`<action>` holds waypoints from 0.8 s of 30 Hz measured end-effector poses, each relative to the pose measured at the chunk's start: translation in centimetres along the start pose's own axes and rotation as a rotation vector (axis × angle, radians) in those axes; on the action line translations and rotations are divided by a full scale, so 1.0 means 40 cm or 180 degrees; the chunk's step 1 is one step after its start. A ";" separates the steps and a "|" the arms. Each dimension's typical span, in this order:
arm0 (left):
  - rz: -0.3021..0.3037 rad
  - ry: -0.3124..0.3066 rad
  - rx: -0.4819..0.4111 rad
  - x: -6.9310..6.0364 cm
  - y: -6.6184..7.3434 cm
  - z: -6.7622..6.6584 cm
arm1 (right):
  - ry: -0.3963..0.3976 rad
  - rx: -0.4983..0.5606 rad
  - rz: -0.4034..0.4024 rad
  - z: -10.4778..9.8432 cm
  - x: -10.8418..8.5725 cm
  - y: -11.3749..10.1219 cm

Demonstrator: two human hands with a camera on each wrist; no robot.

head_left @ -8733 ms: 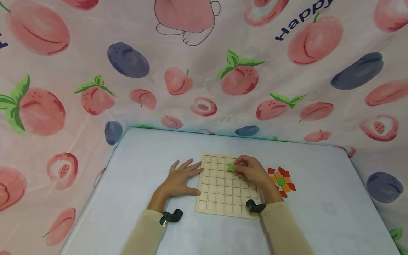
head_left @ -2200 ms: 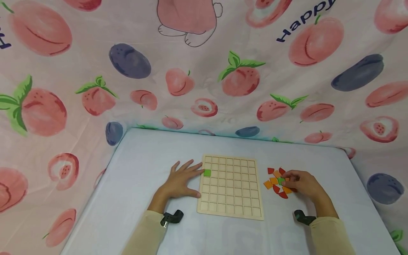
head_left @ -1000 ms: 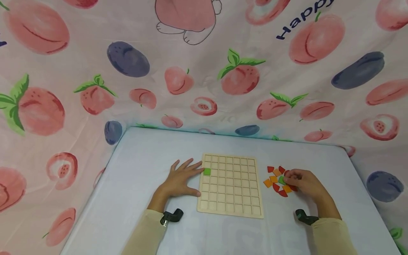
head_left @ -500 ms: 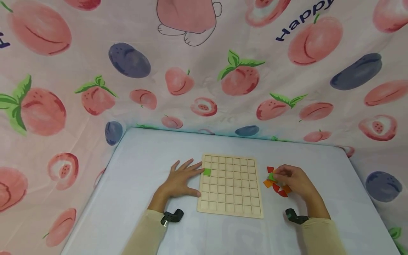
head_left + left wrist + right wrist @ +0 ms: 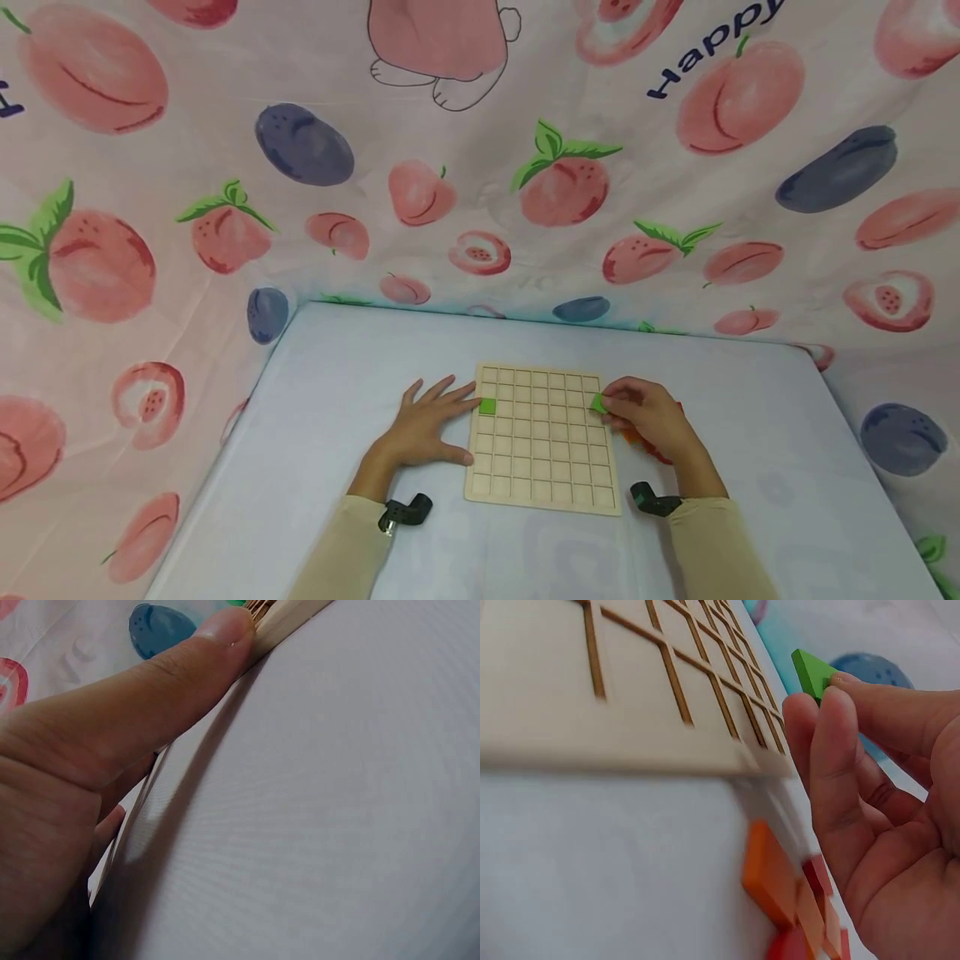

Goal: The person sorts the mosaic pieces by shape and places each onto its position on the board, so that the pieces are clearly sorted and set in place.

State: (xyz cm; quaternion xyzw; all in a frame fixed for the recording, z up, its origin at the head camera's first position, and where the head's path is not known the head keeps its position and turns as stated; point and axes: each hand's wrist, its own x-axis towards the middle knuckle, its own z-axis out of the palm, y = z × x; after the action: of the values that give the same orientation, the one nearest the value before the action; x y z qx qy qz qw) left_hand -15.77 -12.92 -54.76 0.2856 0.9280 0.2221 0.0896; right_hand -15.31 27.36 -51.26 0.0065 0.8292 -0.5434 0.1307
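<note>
A square wooden board [image 5: 543, 462] with a grid of shallow recesses lies on the white table. One green square tile [image 5: 487, 407] sits in a recess of its leftmost column. Beside the board's left edge rests my left hand [image 5: 431, 423], fingers spread; in the left wrist view its thumb [image 5: 150, 705] touches the board's edge. My right hand [image 5: 651, 417] pinches a second green tile [image 5: 812, 673] between thumb and fingertips, raised over the board's right edge. Under and behind that hand lie orange tiles [image 5: 769, 877] and red pieces [image 5: 817, 874], mostly hidden in the head view.
The white tabletop [image 5: 795, 467] stretches around the board on every side. Behind it and along the sides hangs a cloth [image 5: 480, 167] printed with fruit. A small black camera [image 5: 654, 500] is strapped at the right wrist, another camera [image 5: 407, 508] at the left.
A green tile reached the board's left column earlier. My right hand then took another green tile from the loose pieces and has carried it left to the board's edge. The left hand stays put.
</note>
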 end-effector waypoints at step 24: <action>0.0024 -0.0013 0.0011 0.000 -0.001 -0.002 | -0.0375 0.0210 -0.0148 0.147 0.060 -0.064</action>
State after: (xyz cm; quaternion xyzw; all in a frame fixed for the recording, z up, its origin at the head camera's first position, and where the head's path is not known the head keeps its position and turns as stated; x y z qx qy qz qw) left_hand -15.80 -12.98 -54.69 0.2897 0.9271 0.2202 0.0902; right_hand -16.81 20.70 -51.68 -0.0405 0.8016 -0.5729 0.1662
